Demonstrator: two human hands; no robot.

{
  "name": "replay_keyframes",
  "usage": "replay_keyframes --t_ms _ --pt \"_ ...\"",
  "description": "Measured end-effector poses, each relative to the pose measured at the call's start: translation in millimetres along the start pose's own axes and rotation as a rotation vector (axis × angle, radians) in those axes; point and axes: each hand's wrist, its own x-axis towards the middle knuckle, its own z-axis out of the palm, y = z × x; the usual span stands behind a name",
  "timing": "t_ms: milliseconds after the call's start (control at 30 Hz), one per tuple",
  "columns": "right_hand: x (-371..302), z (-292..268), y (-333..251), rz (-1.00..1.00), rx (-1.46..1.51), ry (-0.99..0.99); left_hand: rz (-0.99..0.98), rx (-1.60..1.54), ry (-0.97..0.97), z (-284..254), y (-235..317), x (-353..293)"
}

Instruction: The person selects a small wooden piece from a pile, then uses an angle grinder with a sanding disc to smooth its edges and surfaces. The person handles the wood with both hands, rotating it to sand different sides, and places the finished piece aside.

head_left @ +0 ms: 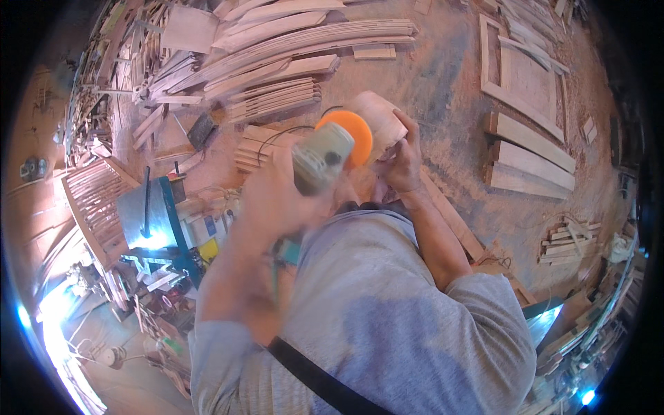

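My left hand (273,200), smeared by motion, is wrapped round the grey-green body of a disc sander (321,155). The sander's round orange pad (356,135) faces away to the right and meets or nearly meets a pale, rounded wooden piece (379,123); contact is hard to tell. My right hand (407,159) grips that wooden piece from its right side, fingers over its end. Both are held up in front of my body, above my lap. A dark cord (277,135) curves beside the sander.
Long curved boards (304,41) lie stacked at the far left. A framed wooden panel (522,76) and loose planks (529,166) rest on the dusty floor at right. Near left stand a slatted wooden frame (97,200) and a dark green machine (149,218). A small pile of sticks (570,242) lies right.
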Motion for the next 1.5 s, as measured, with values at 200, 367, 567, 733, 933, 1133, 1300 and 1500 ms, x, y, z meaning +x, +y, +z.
replay_keyframes --t_ms 200,367,567,733,933,1133,1300,1500 --pt "8.3 -5.1 -2.8 0.234 0.223 0.009 0.097 -0.011 -0.016 5.7 1.7 -9.9" --pt "7.1 1.2 -15.2 0.535 0.764 0.150 0.049 0.012 0.008 0.0 -0.5 8.4" --pt "10.0 -4.7 -0.5 -0.079 -0.079 0.012 0.020 -0.011 -0.089 -8.5 2.6 3.5" --pt "6.8 -6.7 5.1 0.073 0.074 0.002 0.075 0.034 0.009 -12.3 -8.9 14.5" --pt "0.8 1.0 -6.5 0.217 0.231 0.066 0.042 0.000 -0.046 -24.2 3.9 23.0" --pt "-10.7 2.9 -11.3 0.025 -0.082 -0.037 0.109 0.185 -0.098 -35.4 8.3 33.9" --pt "-10.6 10.8 -4.1 0.185 0.304 0.057 0.074 0.034 -0.041 -21.1 -2.6 15.0" --pt "10.0 -2.2 -1.8 0.289 0.427 0.102 0.079 -0.075 -0.049 -0.3 0.6 -3.5"
